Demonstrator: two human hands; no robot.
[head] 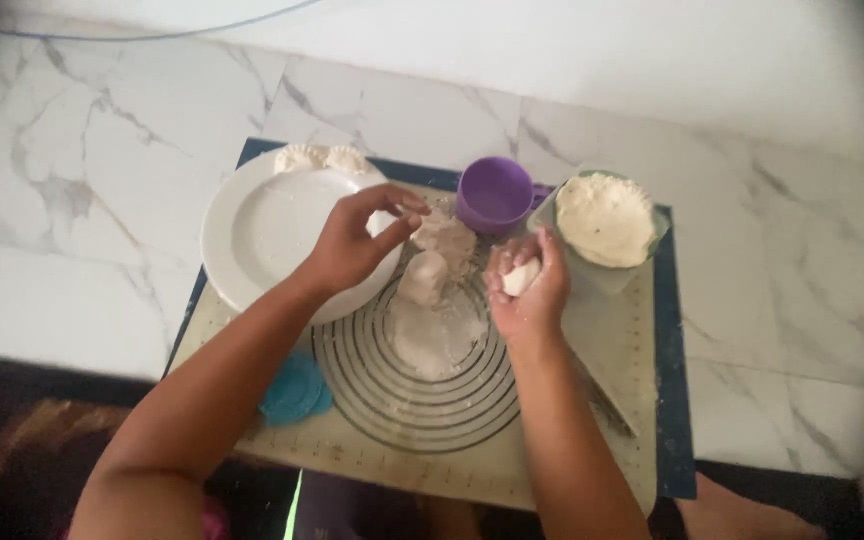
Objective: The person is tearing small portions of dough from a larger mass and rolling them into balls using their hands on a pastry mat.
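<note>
Pale, floury dough all over this setup. The right hand sits palm-up-ish over the beige silicone baking mat with printed circles, fingers curled in around a small white lump of dough, so it's closed on that piece. The lump looks smooth and roundish, a bit longer than wide, its long side running roughly up-left to down-right across the palm.

The left hand reaches in from the lower left, wrist bent, thumb and fingertips pinched together just above the edge of the round white ceramic plate. Can't tell whether there's a bit of dough in that pinch or nothing.

Between the hands, a chunky off-white dough block rests on the mat's floured centre, looking rough and torn on top. Behind it stands a purple plastic cup, and beside that a clear bowl of flour. Two folded dumplings sit on the plate's far rim. A blue round plastic press lies near the left forearm.
</note>
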